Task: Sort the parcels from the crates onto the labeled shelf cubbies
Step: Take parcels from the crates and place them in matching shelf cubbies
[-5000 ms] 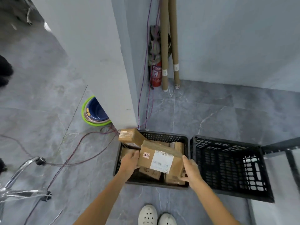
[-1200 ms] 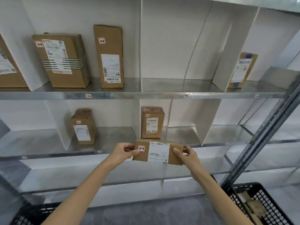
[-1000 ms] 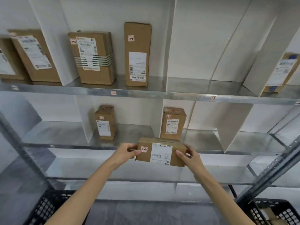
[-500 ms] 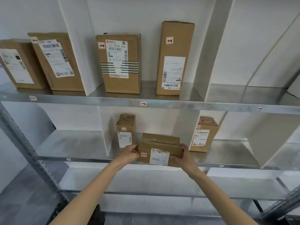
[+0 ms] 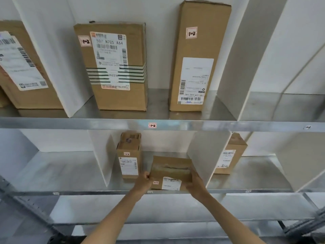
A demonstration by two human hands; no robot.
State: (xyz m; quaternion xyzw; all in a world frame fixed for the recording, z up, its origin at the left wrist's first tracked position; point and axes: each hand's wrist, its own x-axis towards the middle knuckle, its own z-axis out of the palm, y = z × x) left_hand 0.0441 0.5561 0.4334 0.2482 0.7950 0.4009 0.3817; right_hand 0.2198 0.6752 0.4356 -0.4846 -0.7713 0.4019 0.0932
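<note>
I hold a flat brown parcel [image 5: 171,170] with a small pink tag and a white label, lying on the front of the middle shelf [image 5: 70,176] in the second cubby. My left hand [image 5: 143,182] grips its left end and my right hand [image 5: 196,184] grips its right end. A small upright parcel tagged 2-2 [image 5: 129,155] stands just left of it in the same cubby. White dividers [image 5: 103,155] bound the cubby on both sides.
The upper shelf edge carries a 1-2 tag [image 5: 152,125]; above it stand a wide parcel [image 5: 116,67] and a tall parcel [image 5: 197,57], both tagged 1-2. Another parcel [image 5: 228,155] sits behind the right divider. A large box [image 5: 21,67] stands at upper left.
After lifting the parcel from the crate, I turned to the shelf. In the last second the parcel moved forward from in front of the shelf edge onto the middle shelf, beside the small 2-2 parcel.
</note>
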